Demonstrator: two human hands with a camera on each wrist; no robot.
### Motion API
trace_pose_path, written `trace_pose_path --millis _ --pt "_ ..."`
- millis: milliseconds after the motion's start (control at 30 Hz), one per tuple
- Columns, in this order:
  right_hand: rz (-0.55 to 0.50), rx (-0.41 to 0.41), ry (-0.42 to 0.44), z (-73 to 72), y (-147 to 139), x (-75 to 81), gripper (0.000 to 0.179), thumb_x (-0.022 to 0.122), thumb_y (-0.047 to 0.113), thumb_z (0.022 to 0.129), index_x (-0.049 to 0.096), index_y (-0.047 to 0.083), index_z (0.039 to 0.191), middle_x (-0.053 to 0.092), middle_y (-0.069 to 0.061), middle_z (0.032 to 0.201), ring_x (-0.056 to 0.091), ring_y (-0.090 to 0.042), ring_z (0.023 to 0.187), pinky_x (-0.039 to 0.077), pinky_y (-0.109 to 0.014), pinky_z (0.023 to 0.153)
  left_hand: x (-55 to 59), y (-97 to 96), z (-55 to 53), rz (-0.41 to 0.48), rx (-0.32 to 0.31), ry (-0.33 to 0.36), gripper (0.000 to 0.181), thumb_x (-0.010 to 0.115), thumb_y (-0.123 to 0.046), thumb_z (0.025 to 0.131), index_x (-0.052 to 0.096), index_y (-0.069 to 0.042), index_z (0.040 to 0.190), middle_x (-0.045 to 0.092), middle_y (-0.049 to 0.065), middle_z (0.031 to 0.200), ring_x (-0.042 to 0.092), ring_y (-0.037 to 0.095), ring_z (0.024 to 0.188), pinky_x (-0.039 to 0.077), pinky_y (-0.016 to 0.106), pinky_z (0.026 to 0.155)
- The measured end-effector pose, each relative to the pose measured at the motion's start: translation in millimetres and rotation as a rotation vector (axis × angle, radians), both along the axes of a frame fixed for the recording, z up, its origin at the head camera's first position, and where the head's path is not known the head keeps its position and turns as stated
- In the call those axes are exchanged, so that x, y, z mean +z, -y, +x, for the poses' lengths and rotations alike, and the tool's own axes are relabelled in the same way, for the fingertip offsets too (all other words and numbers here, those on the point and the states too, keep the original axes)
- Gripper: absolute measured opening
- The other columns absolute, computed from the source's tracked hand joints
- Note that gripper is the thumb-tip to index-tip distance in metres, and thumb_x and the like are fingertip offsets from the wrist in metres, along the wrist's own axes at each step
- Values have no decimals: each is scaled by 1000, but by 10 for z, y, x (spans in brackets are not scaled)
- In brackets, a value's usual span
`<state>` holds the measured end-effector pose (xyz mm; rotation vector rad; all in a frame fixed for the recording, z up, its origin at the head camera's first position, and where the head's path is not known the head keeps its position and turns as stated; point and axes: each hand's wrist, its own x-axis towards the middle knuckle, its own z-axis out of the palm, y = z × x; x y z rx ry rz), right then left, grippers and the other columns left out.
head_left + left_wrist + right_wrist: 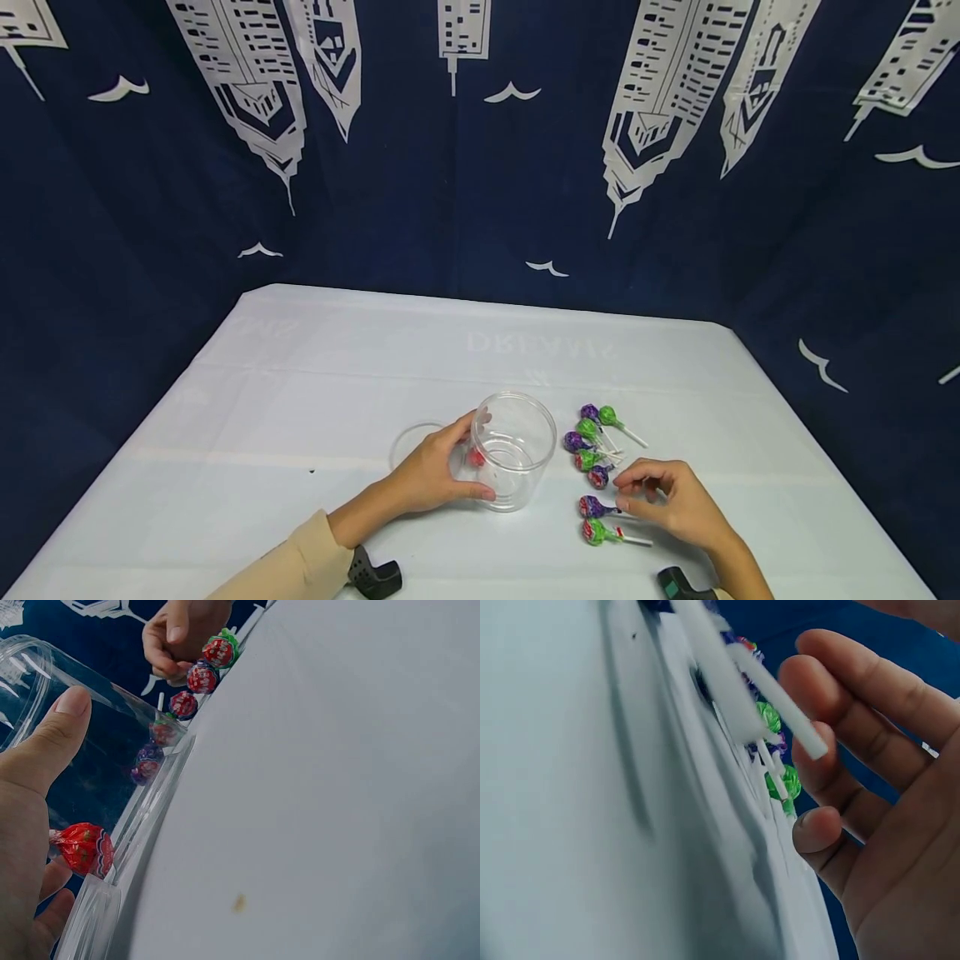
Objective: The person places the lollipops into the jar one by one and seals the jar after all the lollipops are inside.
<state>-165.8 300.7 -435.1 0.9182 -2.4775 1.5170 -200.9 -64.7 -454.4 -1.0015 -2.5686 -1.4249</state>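
Note:
My left hand (427, 471) holds a clear plastic jar (517, 492) from its left side, thumb along the near wall and fingers around the far side. The jar stands upright on the table, its mouth uncovered. A red-wrapped lollipop (86, 847) shows between the left palm and the jar's base. My right hand (667, 500) hovers with loosely bent fingers over the sticks of the near lollipops, nothing gripped. Right by its fingertips lies a purple lollipop (591, 506); a green and red lollipop (595, 532) lies just nearer. In the right wrist view, white sticks (795, 712) pass close before the fingers.
Farther back, right of the jar, lies a cluster of several green and purple lollipops (587, 429). A clear round lid (401, 433) lies left of the jar, partly behind the left hand. The white table (300, 375) ends at a dark blue printed cloth (420, 208).

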Motion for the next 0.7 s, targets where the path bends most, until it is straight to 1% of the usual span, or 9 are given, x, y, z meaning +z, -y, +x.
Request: trace_pose_path --millis 67,233,433,567,700 --pt "37 -21 12 1 -5 -7 17 77 -8 76 73 1 89 71 -10 81 58 -11 67 41 -32 51 -4 1 -2 -2 -1 -9 105 89 -43 70 33 -9 153 58 7 136 56 22 122 42 47 106" --pt "100 -41 30 7 -21 -26 17 81 -3 74 74 6 87 71 -4 80 58 -10 66 41 -29 51 -5 3 -2 -8 -7 -33 106 88 -44 71 32 -8 153 58 6 137 56 22 122 42 47 106" --pt "164 -58 83 9 -38 -44 18 84 3 75 75 13 86 69 5 78 55 -12 65 41 -26 51 15 -1 1 -6 -10 -20 106 88 -44 71 32 -8 153 58 7 138 55 22 123 41 47 107" --pt "198 -59 113 2 -53 -50 18 84 6 74 74 15 85 67 7 78 55 -12 66 42 -26 52 11 -1 1 -4 -10 -23 105 88 -42 71 33 -8 153 58 6 137 56 21 123 41 47 107" --pt "210 -51 130 -4 -67 -65 17 85 7 74 74 15 85 67 8 78 55 -11 67 45 -25 55 9 -1 5 1 -10 -15 104 89 -41 71 33 -7 153 58 4 137 56 21 123 41 46 107"
